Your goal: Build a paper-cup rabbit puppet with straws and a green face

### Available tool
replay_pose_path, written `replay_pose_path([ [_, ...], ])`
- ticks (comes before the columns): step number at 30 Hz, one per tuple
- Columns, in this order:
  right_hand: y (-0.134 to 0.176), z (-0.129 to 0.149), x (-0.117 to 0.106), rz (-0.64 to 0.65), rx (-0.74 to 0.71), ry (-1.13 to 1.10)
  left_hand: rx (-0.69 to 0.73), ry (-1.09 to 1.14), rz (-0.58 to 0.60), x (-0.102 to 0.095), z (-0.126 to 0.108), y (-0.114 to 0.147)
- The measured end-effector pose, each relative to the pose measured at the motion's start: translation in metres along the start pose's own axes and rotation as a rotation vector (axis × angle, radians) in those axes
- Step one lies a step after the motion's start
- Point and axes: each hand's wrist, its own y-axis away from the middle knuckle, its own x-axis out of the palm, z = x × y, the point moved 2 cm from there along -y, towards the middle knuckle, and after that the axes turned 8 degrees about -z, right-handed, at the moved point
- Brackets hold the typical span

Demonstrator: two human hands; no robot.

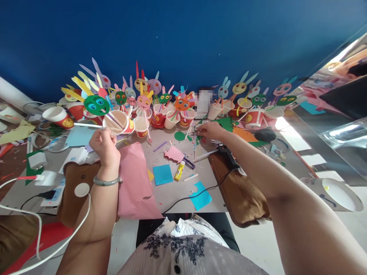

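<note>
My left hand [105,147] is closed at the near rim of a tilted red-and-white paper cup [126,124], which seems gripped there; the fingertips are partly hidden. A green rabbit face [96,105] on a stick leans out of this cup, and a white strip [87,125] sticks out to its left. Farther right, my right hand [211,131] reaches down to small paper scraps on the table, its fingers pinched together. What lies between them is too small to make out. Near that hand are a green paper circle [180,136] and a black glue gun [229,157].
Paper cups with rabbit faces [181,102] line the blue wall. In front lie pink paper [137,187], blue squares [163,174], a yellow glue stick [179,170] and a purple-handled tool [189,163]. The glue gun's cord crosses the front. Power strips [54,194] and white cables are left.
</note>
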Motion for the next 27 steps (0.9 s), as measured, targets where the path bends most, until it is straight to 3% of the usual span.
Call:
replay_pose_path([
  [9,-0.012,0.006,0.010,-0.009,0.047,0.003,0.019,-0.046,0.016,-0.001,0.000,0.001],
  [17,0.003,-0.025,-0.013,-0.052,0.075,-0.166,0.017,-0.040,0.024,-0.001,0.001,0.002],
  [23,0.003,-0.051,-0.027,-0.228,0.236,-0.128,0.009,0.026,0.023,0.000,-0.001,0.002],
  [27,0.002,-0.051,-0.029,-0.251,0.232,-0.131,0.016,0.003,0.022,0.001,-0.003,0.003],
])
